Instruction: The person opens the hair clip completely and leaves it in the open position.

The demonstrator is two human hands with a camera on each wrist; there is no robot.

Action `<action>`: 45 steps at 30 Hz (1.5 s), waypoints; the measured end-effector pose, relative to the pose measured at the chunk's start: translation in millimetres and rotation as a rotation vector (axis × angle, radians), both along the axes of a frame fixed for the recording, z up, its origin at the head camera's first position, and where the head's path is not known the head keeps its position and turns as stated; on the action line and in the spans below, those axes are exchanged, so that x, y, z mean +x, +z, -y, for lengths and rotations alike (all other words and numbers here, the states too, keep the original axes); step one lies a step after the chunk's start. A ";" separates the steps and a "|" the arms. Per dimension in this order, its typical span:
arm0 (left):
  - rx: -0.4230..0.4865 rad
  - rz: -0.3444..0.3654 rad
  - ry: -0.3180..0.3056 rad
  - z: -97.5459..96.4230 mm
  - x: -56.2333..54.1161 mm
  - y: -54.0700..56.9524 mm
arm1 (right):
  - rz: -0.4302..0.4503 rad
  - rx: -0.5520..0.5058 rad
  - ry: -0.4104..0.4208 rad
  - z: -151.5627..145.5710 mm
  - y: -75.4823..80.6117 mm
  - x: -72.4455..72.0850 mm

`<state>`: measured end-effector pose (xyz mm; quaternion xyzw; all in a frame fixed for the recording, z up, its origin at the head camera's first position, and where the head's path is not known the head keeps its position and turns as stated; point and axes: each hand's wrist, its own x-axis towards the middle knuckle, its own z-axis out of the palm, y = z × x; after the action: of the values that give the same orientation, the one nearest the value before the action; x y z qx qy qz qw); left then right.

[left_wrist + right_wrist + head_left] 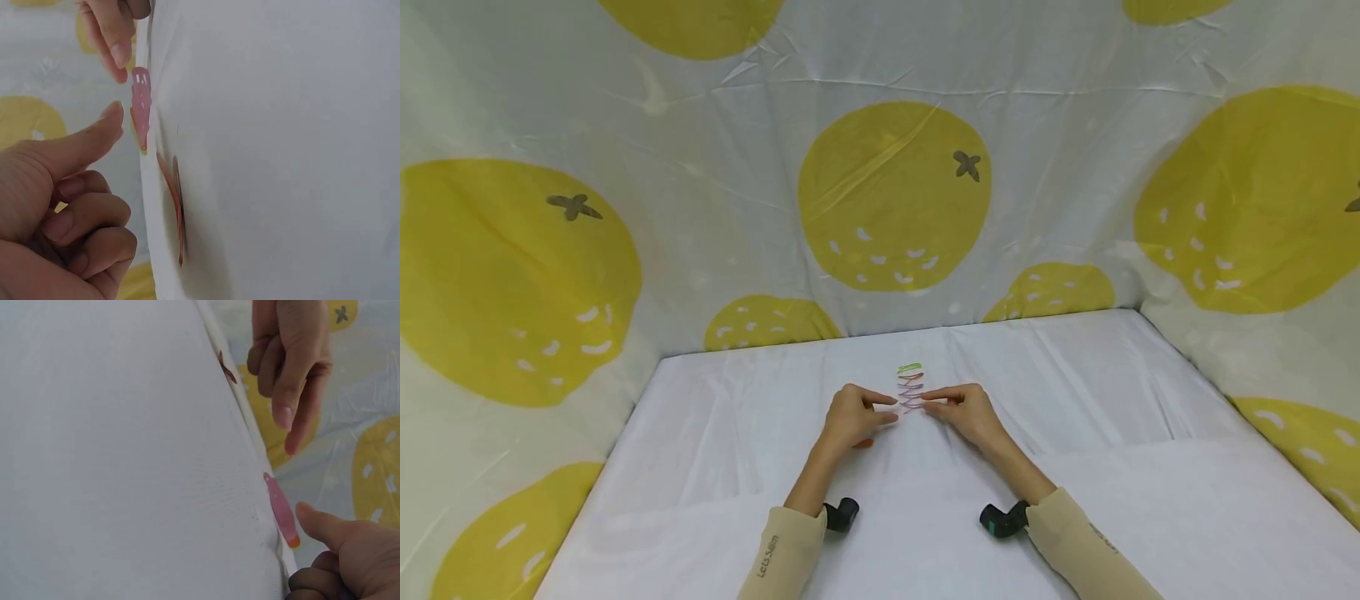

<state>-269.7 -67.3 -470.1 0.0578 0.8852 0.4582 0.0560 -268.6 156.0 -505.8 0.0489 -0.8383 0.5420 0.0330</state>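
A narrow stack of thin coloured strips [910,386], set crosswise in a zigzag, stands on the white-covered table; green is at its far end, then orange, purple and pink. Its pink end shows as a pink piece [141,106] in the left wrist view and a pink strip [282,512] in the right wrist view. My left hand [853,414] is beside the stack on the left, thumb and forefinger extended and apart. From the right, my right hand [964,410] points its thumb and forefinger at the stack; whether the fingertips touch it I cannot tell.
A curved orange strip [178,215] lies on the cloth close to the left hand, partly hidden by it in the head view. White cloth covers the table [1120,392]. A curtain [715,192] with large yellow fruit prints encloses the back and sides.
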 end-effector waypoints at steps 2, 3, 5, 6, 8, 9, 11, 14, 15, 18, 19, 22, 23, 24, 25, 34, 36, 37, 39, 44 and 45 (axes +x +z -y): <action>0.085 0.043 -0.029 9.5 3.2 3.4 | 0.015 -0.016 0.009 -1.1 1.9 2.5; 0.107 0.046 -0.046 14.7 4.8 4.8 | 0.025 -0.022 0.013 -1.5 2.9 4.0; 0.121 0.046 -0.076 25.2 7.0 7.7 | 0.031 -0.017 0.029 -1.3 4.9 7.0; 0.104 0.035 -0.093 30.1 7.7 8.4 | 0.034 -0.016 0.038 -1.0 5.9 8.7; 0.039 -0.001 -0.119 39.0 8.7 9.4 | 0.044 -0.014 0.062 0.3 7.6 12.7; -0.003 -0.016 -0.124 43.1 9.3 10.2 | 0.053 -0.010 0.078 1.4 8.3 14.9; -0.051 -0.015 -0.133 49.6 10.4 10.8 | 0.069 -0.005 0.118 4.4 9.3 19.5; -0.085 0.008 -0.133 57.3 12.1 9.3 | 0.083 0.003 0.183 10.4 9.6 25.2; -0.090 0.019 -0.133 59.5 12.8 8.3 | 0.083 0.006 0.201 12.5 9.4 26.7; -0.092 0.028 -0.146 62.8 14.0 4.7 | 0.076 0.014 0.231 17.0 8.7 29.9; -0.089 0.026 -0.151 63.6 14.2 3.8 | 0.077 0.016 0.235 18.4 8.4 30.6; -0.065 0.017 -0.160 65.6 14.5 1.2 | 0.088 0.024 0.243 22.0 7.6 32.2; -0.057 0.014 -0.162 66.0 14.3 0.4 | 0.093 0.027 0.249 23.0 7.3 32.6; -0.050 0.007 -0.166 66.3 14.2 -0.2 | 0.094 0.029 0.255 23.9 7.1 33.0; -0.047 0.004 -0.169 66.4 13.9 -1.0 | 0.100 0.032 0.258 24.9 6.9 33.5; -0.037 -0.017 -0.231 51.3 14.6 -6.2 | 0.067 0.033 0.310 30.4 6.2 36.8; -0.035 -0.017 -0.266 44.5 15.2 -6.7 | 0.066 0.033 0.319 31.3 6.3 37.6; -0.032 -0.011 -0.280 41.1 15.6 -6.6 | 0.065 0.036 0.327 31.9 6.4 38.1; -0.027 -0.004 -0.302 35.4 16.3 -6.6 | 0.062 0.041 0.337 32.6 6.9 39.0; -0.022 0.005 -0.303 29.0 17.6 -6.6 | 0.071 0.061 0.331 34.1 8.3 41.1; -0.020 0.006 -0.297 28.9 17.7 -6.5 | 0.078 0.062 0.322 34.3 8.5 41.2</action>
<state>-252.0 -96.2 -476.6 0.1863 0.8713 0.4360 0.1264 -227.3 121.6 -497.2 0.1624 -0.8367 0.5155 -0.0882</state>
